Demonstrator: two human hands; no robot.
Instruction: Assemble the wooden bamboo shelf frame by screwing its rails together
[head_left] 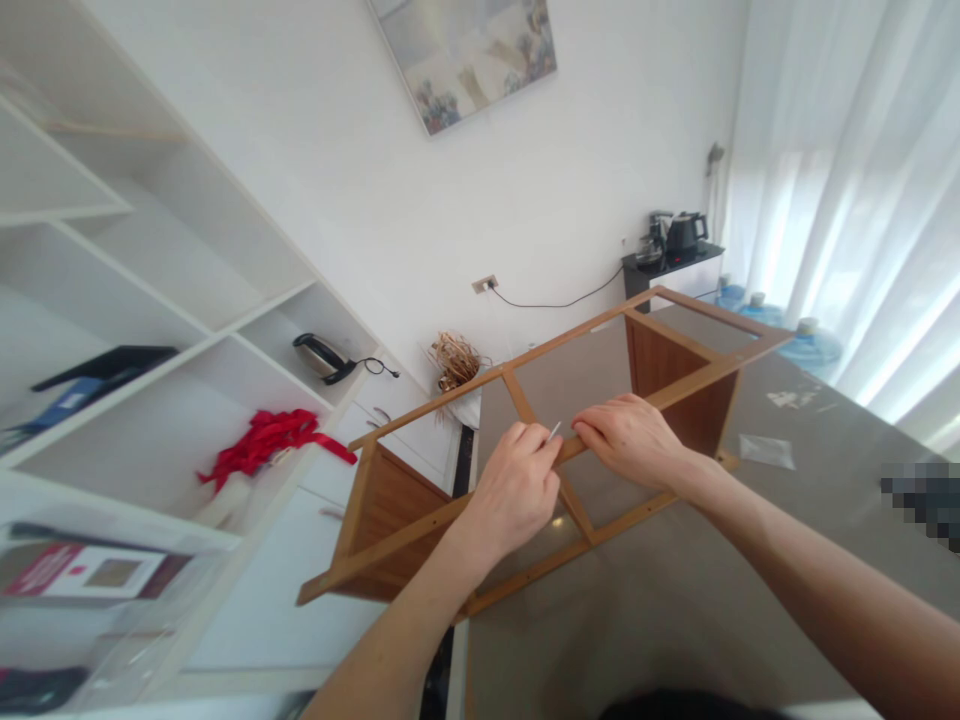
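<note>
A light-brown wooden frame [701, 380] with reddish wood panels [405, 488] at both ends lies across the grey tabletop. My left hand [517, 490] is closed by its middle rail, with a thin silver metal rod [553, 432] sticking out between thumb and fingers; the rod's other end is hidden. Just to the right, my right hand [630, 435] curls over the same rail and grips it. A cross bar [577, 515] meets the rail beneath my hands.
On the grey tabletop [750, 590] at right lie a clear plastic bag [765, 450] and small pale pieces [796, 398]. White shelves [247, 310] stand at left, holding red ribbon [277, 440] and a kettle [324, 358]. Blue water bottles [810, 345] stand by the curtain.
</note>
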